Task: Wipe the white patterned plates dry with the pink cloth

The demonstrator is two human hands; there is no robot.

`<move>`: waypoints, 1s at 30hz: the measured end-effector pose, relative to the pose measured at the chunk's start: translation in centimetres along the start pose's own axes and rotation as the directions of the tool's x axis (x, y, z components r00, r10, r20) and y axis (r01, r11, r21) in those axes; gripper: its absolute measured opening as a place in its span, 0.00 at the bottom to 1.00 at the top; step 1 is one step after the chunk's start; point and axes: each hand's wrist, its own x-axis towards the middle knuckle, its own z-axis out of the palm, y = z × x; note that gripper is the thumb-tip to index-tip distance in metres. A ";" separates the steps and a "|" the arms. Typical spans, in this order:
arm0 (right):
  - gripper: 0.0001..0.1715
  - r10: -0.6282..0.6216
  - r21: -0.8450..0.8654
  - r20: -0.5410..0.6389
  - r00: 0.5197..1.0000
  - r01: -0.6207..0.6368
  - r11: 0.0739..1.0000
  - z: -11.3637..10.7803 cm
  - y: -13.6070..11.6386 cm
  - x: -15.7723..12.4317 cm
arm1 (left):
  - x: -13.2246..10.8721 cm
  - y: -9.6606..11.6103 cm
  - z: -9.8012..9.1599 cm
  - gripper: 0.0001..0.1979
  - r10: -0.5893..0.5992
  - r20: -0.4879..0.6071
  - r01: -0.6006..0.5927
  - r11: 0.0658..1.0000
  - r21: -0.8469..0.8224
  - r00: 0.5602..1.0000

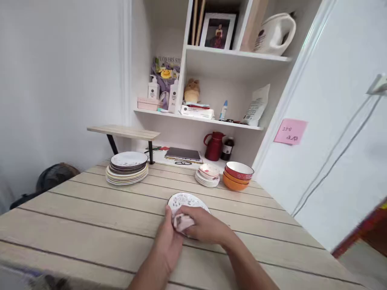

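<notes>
A small white patterned plate (185, 200) lies on the wooden table (90, 225) in front of me. My right hand (203, 226) is closed on a crumpled pinkish cloth (182, 221) and presses it on the plate's near side. My left hand (167, 240) grips the plate's near left edge, fingers curled around it. Most of the plate's near half is hidden under the hands and cloth.
A stack of large plates (127, 168) sits at the back left, a stack of small dishes (207, 176) and nested red and orange bowls (237, 176) at the back right. Behind stand a low wooden riser (123, 132), shelves with bottles, a red jug (214, 146) and a tablet (183, 153).
</notes>
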 end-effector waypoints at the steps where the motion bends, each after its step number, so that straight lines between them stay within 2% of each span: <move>1: 0.23 0.036 -0.057 -0.041 0.999 -0.039 0.998 0.5 0.0 0.8 | 0.2 -0.1 -0.1 0.22 -0.002 0.018 0.002 1.000 -0.019 1.000; 4: 0.24 0.162 -0.197 -0.122 0.979 -0.184 0.963 1.1 0.4 2.6 | 0.6 -0.2 -0.3 0.22 -0.005 0.050 0.008 0.998 -0.057 0.999; 7: 0.25 0.327 -0.299 -0.137 0.935 -0.354 0.886 0.4 1.4 3.3 | 0.6 -0.2 -0.3 0.22 -0.007 0.050 0.010 0.998 -0.067 0.999; 10: 0.25 0.435 -0.367 -0.177 0.883 -0.469 0.803 -0.9 2.6 2.8 | 0.4 -0.2 -0.2 0.23 -0.001 0.000 0.001 0.999 -0.038 1.000; 13: 0.27 0.485 -0.430 -0.181 0.855 -0.513 0.743 -1.9 3.0 1.2 | 0.1 -0.1 0.0 0.24 0.000 -0.028 0.000 1.000 0.002 1.000; 16: 0.24 0.509 -0.457 -0.118 0.853 -0.501 0.735 -2.8 2.6 -1.0 | 0.0 -0.1 -0.1 0.24 -0.005 -0.033 0.006 1.000 0.029 0.999; 18: 0.20 0.475 -0.417 -0.022 0.880 -0.440 0.795 -3.2 1.9 -2.1 | 0.1 -0.1 -0.2 0.25 -0.010 -0.026 0.011 0.999 0.038 1.000; 22: 0.21 0.232 -0.175 0.166 0.958 -0.203 0.963 -2.9 0.5 -2.2 | 0.1 -0.1 -0.3 0.25 -0.011 0.013 0.010 0.999 0.041 1.000; 24: 0.23 0.105 -0.072 0.149 0.983 -0.095 0.993 -1.8 -0.1 -1.2 | 0.2 -0.1 -0.3 0.25 0.003 0.008 -0.003 0.999 0.040 1.000; 26: 0.24 0.054 -0.054 0.057 0.997 -0.050 0.997 -0.6 -0.4 0.0 | 0.3 -0.1 -0.3 0.24 0.022 0.001 -0.022 0.999 0.030 1.000; 28: 0.24 0.076 -0.097 -0.037 0.996 -0.079 0.992 0.4 -0.3 1.1 | 0.5 -0.1 -0.4 0.23 0.031 0.025 -0.032 0.999 0.010 0.999; 30: 0.25 0.158 -0.171 -0.086 0.984 -0.171 0.970 0.7 0.2 1.8 | 0.6 -0.1 -0.4 0.23 0.018 0.054 -0.017 1.000 -0.012 0.998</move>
